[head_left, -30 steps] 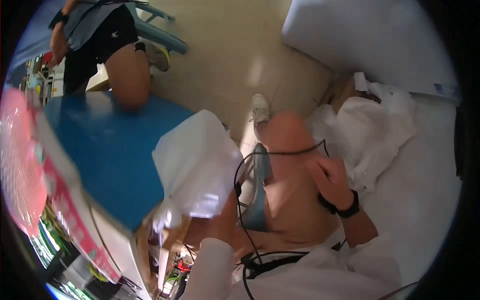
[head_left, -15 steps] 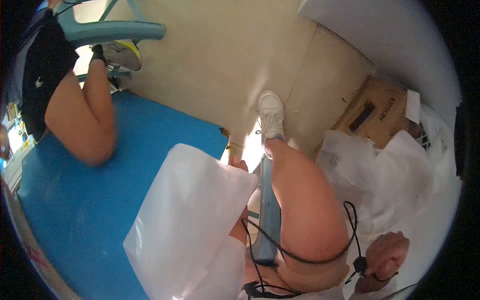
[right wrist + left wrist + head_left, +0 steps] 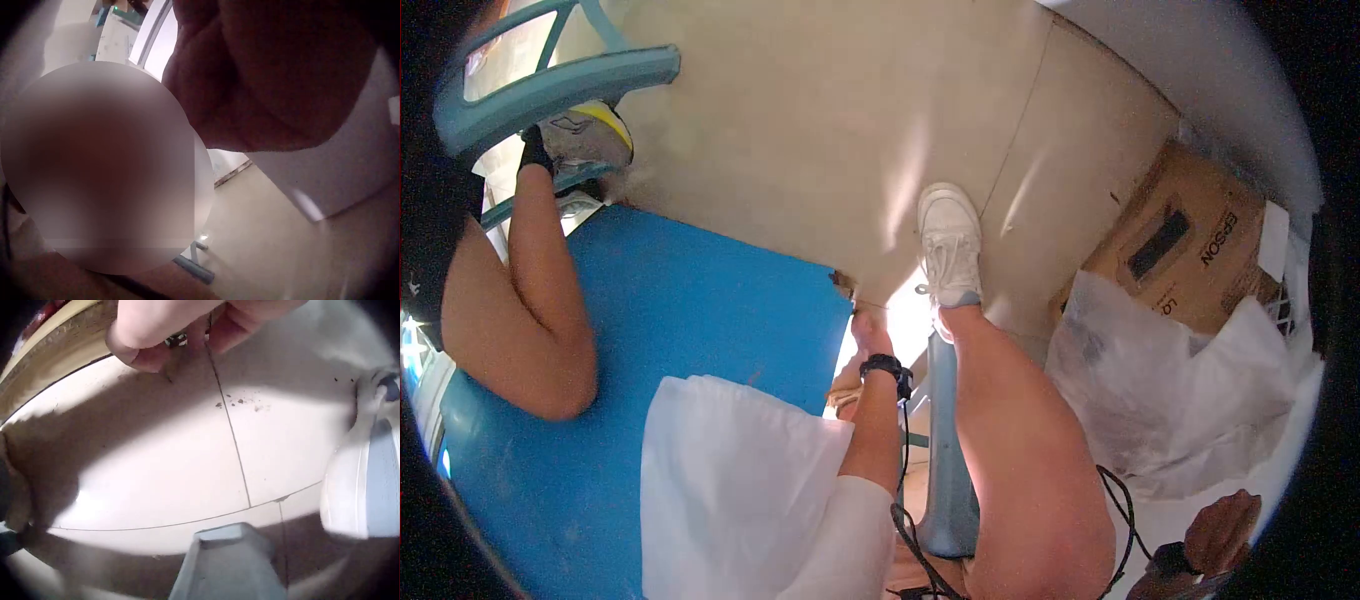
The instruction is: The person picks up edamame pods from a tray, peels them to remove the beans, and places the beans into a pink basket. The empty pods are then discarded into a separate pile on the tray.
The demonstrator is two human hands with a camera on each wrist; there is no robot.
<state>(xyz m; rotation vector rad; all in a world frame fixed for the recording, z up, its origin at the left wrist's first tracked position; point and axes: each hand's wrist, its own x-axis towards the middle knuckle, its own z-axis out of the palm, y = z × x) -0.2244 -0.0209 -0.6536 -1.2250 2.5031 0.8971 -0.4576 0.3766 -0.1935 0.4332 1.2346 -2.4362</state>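
Note:
My left hand [image 3: 870,340] reaches down past the edge of the blue tabletop [image 3: 730,285], a black strap round its wrist. Seen from the left wrist, that hand [image 3: 178,334] has bent fingers close to the table's pale wooden side [image 3: 56,353], above the floor; I cannot tell whether they hold anything. A white plastic sheet [image 3: 730,480] lies beside the left sleeve and overlaps the tabletop. Off to the right of the bare thigh, my right hand [image 3: 1225,530] hangs with loosely curled fingers. It looms dark in the right wrist view, that hand [image 3: 269,75] showing nothing held.
An EPSON cardboard box [image 3: 1170,240] stands on the floor at right, with crumpled clear plastic [image 3: 1140,390] in front of it. Another person's bent leg [image 3: 530,330] overlaps the table at left, near a grey-green chair [image 3: 570,90]. Black cables [image 3: 1130,510] loop by my thigh.
The head view has tilted down. My left hand has come out from behind the white plastic, down beside the table edge. My right hand has left the thigh and moved right.

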